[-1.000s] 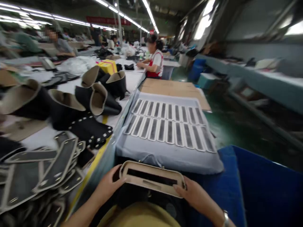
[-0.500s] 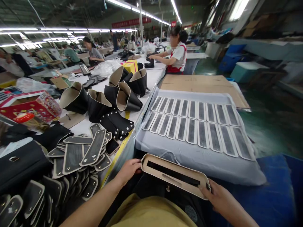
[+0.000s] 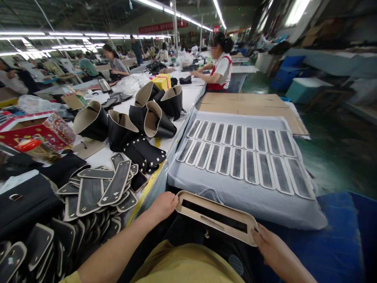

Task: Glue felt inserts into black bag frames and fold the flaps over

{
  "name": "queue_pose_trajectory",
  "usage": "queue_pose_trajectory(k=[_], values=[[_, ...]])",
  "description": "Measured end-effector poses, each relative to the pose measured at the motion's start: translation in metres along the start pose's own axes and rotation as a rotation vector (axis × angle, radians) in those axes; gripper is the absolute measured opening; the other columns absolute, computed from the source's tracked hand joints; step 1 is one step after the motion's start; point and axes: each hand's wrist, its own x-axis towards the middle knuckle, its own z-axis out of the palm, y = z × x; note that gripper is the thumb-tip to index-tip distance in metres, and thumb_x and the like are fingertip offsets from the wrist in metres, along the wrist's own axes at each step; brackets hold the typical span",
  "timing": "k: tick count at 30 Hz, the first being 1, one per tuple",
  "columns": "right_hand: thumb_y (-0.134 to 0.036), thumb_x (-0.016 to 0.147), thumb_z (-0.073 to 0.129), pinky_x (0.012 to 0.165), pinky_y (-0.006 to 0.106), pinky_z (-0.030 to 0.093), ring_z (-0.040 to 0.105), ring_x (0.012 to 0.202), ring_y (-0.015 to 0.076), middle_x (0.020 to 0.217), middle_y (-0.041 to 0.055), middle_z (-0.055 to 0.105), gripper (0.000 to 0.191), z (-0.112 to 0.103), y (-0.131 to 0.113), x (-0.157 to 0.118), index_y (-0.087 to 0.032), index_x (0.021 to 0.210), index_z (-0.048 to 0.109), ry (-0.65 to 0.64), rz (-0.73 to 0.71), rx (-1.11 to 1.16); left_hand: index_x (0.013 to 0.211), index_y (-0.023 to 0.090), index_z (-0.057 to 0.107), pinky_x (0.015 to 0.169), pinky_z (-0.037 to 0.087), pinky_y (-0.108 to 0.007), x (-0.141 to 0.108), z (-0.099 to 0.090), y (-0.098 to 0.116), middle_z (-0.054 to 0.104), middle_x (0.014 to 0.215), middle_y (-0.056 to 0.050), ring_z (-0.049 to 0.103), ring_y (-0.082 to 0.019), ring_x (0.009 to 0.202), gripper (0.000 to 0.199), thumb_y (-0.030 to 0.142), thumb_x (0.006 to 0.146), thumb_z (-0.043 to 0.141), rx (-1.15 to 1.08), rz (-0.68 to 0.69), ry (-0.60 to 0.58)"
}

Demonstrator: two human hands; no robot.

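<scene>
Low in front of my body is a long beige bag piece (image 3: 203, 218) with rounded ends and a raised rim. A dark rectangular slot runs along it, and a small metal fitting (image 3: 207, 234) hangs under its near edge. My left hand (image 3: 165, 205) is closed on its left end, fingers curled at the corner. At the right end my right hand (image 3: 266, 240) pinches the rim, the thumb near the corner. Just beyond, flat dark strips with pale borders (image 3: 251, 167) lie in two rows on a grey-covered surface (image 3: 235, 188).
Left of me, a white table (image 3: 97, 159) carries a heap of riveted dark panels (image 3: 90, 196), black bag bodies (image 3: 91, 122) and a red box (image 3: 38, 131). Cardboard (image 3: 241, 103) lies beyond the strips. A co-worker in a red apron (image 3: 219, 67) works farther up the table.
The fingers of my left hand have curled more tightly at the bag piece's left end. My right thumb has slid from its face toward the corner. The piece has barely moved.
</scene>
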Motion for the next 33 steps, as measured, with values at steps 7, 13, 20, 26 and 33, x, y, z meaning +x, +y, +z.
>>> queue_pose_trajectory(k=[7,13,20,26,33], values=[[-0.047,0.086,0.031,0.073,0.031,0.049,0.064,0.076,0.0238,0.098,0.0071,0.068,0.049,0.0,-0.001,-0.001,-0.022,0.123,0.051,0.014,0.019,0.022,0.058,0.017,0.055,0.071,0.037,-0.031,0.0,0.0,-0.003,0.056,0.066,-0.007,0.053,-0.021,0.071,0.043,0.033,0.087,0.028,0.042,0.061,0.017],[-0.053,0.082,0.038,0.073,0.032,0.049,0.063,0.083,0.025,0.1,0.0086,0.067,0.05,-0.003,-0.016,-0.004,-0.018,0.112,0.059,0.015,0.017,0.032,0.057,0.017,0.052,0.064,0.037,-0.027,-0.006,-0.005,-0.004,0.052,0.064,-0.003,0.051,-0.016,0.065,0.048,0.045,0.089,0.029,-0.068,0.098,-0.015],[-0.049,0.081,0.041,0.07,0.032,0.05,0.064,0.081,0.0253,0.092,0.0083,0.068,0.048,-0.004,-0.018,-0.006,-0.017,0.111,0.058,0.049,0.006,0.01,0.107,0.014,0.05,0.086,0.043,-0.035,-0.032,0.031,0.007,0.056,0.105,-0.009,0.054,-0.023,0.097,0.043,0.043,0.076,0.055,-0.297,-0.064,0.241],[-0.038,0.08,0.042,0.073,0.031,0.049,0.064,0.08,0.0247,0.079,0.0064,0.068,0.037,-0.006,-0.019,-0.007,-0.018,0.105,0.06,0.087,-0.001,0.013,0.126,0.024,0.044,0.098,0.038,-0.047,-0.043,0.051,-0.011,0.04,0.136,-0.011,0.04,-0.031,0.122,0.063,0.031,0.068,0.067,0.131,0.393,0.373],[-0.036,0.083,0.038,0.073,0.028,0.047,0.062,0.079,0.0213,0.077,0.006,0.065,0.032,-0.006,-0.019,-0.011,-0.017,0.097,0.06,0.057,0.019,0.058,0.116,0.019,0.053,0.092,0.042,-0.041,-0.024,0.051,0.022,0.06,0.116,-0.006,0.052,-0.023,0.106,0.039,0.008,0.078,0.049,0.395,0.78,0.282]])
